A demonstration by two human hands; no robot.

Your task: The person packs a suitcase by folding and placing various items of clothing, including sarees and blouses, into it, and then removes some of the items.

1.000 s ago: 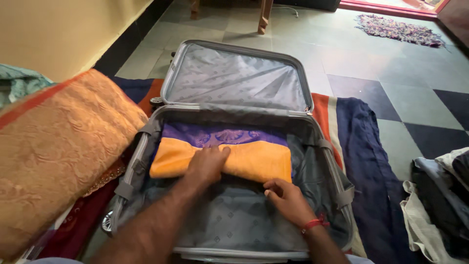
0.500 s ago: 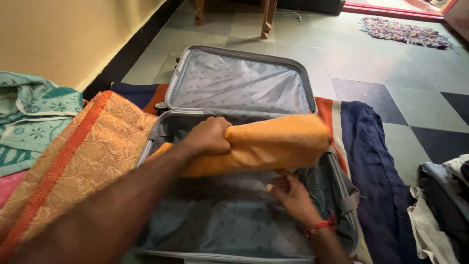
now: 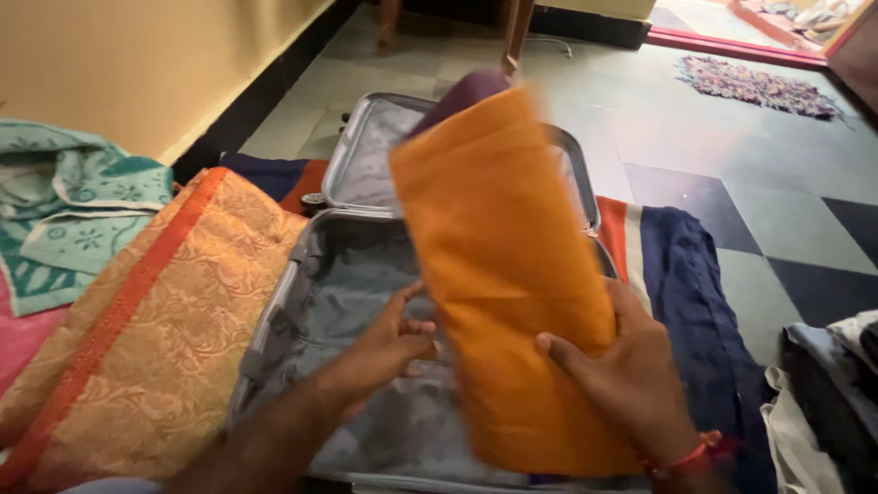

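While orange cloth (image 3: 503,274) blurs upright, right hand (image 3: 631,370) grips; suitcase (image 3: 302,302) interior half-hidden.

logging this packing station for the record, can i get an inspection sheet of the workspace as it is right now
surface: striped blue, white and orange cloth spread over a tiled floor, under the case.
job's things: grey suitcase lies open, lid back; its lining looks bare where visible. folded orange cloth is held up on end above it, a purple layer showing at its top.
clutter: gold and orange patterned fabric left of the case; teal towel beyond it; pile of dark and pale clothes at right.
hands: left hand at the cloth's lower left edge; right hand grips its lower right.
cables: pale cord on the floor by the far wall, partly hidden.
surroundings: yellow wall, small multicoloured rug, wooden furniture legs.
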